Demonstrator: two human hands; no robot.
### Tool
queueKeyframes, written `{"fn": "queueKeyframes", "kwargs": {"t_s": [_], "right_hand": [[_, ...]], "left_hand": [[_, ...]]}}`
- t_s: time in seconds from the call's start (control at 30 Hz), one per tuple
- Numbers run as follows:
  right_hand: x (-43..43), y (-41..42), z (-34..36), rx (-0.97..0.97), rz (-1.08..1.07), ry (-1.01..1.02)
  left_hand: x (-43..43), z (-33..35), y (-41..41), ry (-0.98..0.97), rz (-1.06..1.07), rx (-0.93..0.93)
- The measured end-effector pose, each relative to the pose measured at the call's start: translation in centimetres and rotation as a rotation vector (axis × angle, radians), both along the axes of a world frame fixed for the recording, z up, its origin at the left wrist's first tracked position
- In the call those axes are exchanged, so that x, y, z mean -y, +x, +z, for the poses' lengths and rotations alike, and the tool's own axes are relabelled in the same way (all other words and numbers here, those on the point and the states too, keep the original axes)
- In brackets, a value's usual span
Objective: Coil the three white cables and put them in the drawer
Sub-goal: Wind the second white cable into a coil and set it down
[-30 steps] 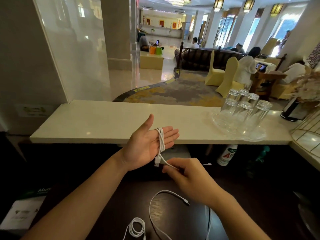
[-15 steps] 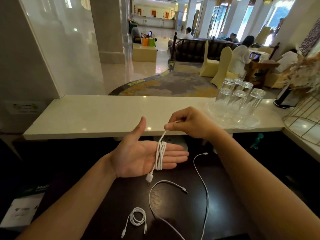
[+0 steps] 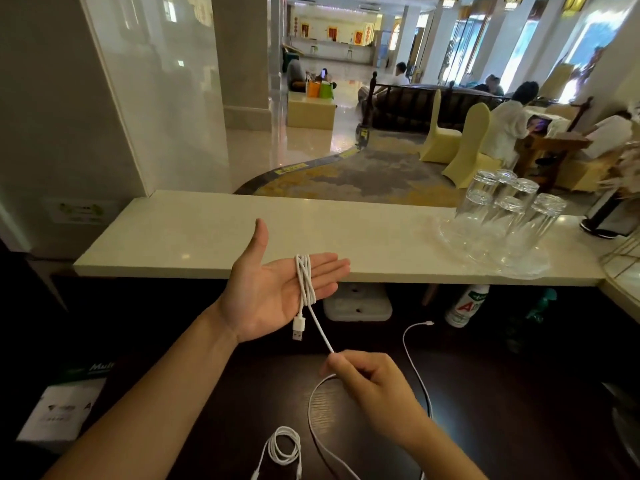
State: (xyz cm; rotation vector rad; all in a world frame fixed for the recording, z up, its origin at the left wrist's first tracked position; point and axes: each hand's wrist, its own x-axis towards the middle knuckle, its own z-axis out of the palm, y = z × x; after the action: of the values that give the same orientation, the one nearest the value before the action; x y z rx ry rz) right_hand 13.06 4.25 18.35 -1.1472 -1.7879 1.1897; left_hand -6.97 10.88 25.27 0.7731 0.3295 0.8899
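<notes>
right hand (image 3: pixel 374 386) pinches cable (image 3: pixel 304 287) looped (thrice, perhaps) round left hand (image 3: pixel 268 292)

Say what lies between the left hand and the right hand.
Head view: a straight stretch of white cable runs from the wraps on the left hand down to the pinching right hand.

Bright daylit lobby, dim foreground, wide-angle bending at edges.
</notes>
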Motion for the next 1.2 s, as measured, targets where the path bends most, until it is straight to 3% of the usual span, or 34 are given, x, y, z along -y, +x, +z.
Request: {"fn": "queueKeyframes", "kwargs": {"t_s": [0.3,0.43,0.57,0.7,0.87,0.93,1.03,1.2], "right_hand": [[-1.4,1.4,8.8,0.481,0.191,0.468],[-5.1,1.8,11.5,0.469,0.163,0.550],[-8.6,1.5,12.1,0.492,0.214,0.496],[-10.7,2.2,9.2,0.244,0.273,0.154],[-7.8,1.2,3.6,-0.436,0.260,-0.411],[-6.0,0.3,2.2,-0.584,0.229,-0.555],[-4.4,-0.6,1.4,-0.622,0.207,-0.576],[-4.2,-0.2,1.7,-0.483,0.143,-0.428]], "left_hand": [[-1.4,-2.8,1.5,-0.042,0.012,-0.376],[-0.7,-2.9,1.8,-0.025,-0.155,-0.368],[0.4,-2.1,2.4,-0.076,-0.304,-0.366],[1.4,-1.5,2.0,-0.109,-0.419,-0.216],[2.0,-1.1,1.1,-0.174,-0.515,0.122],[1.9,-1.3,1.1,-0.164,-0.522,0.189],[1.8,-1.7,1.1,-0.170,-0.508,0.257],[1.5,-1.9,1.3,-0.137,-0.506,0.250]]}}
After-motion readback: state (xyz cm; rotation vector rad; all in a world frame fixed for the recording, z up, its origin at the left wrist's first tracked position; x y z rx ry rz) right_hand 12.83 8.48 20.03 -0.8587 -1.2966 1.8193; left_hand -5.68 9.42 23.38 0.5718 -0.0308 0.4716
